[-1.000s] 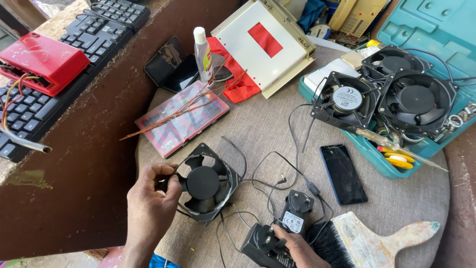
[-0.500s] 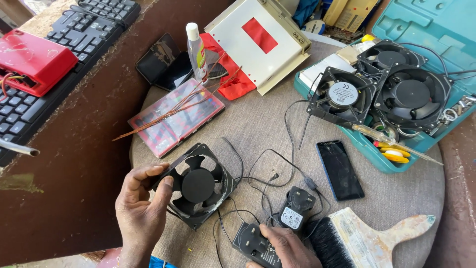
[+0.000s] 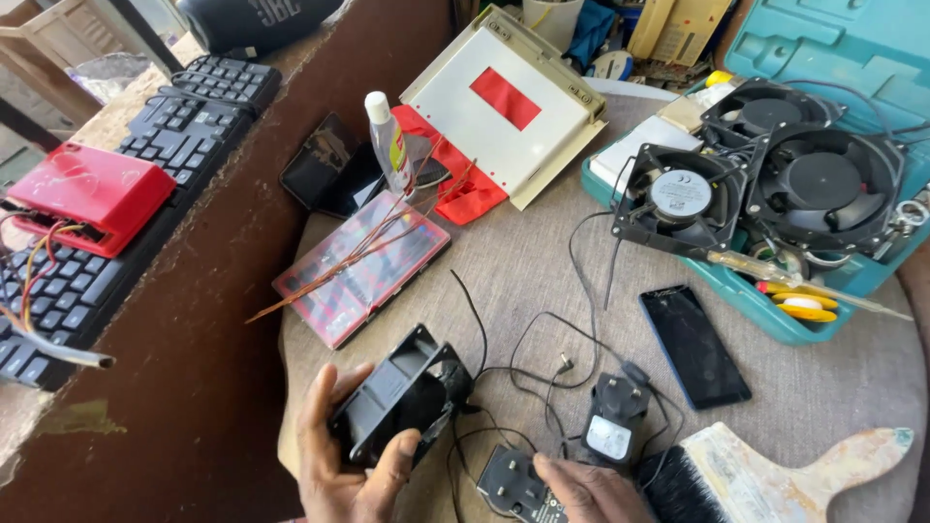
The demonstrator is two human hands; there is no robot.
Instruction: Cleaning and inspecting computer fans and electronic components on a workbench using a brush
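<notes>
My left hand grips a small black square cooling fan, tilted up on its edge near the round table's front. Thin black wires trail from the fan across the tabletop to a black plug adapter. My right hand rests at the bottom edge, its fingers on a second black plug. A wide black-bristled paintbrush lies just right of that hand.
A dark phone lies flat at centre right. A teal tool case holds three larger black fans and screwdrivers. A clear parts box, a small bottle and a beige panel sit behind. Keyboards and a red box lie left.
My left hand has lifted the small fan from lying flat and turned it up on edge. My right hand shifted slightly along the plug.
</notes>
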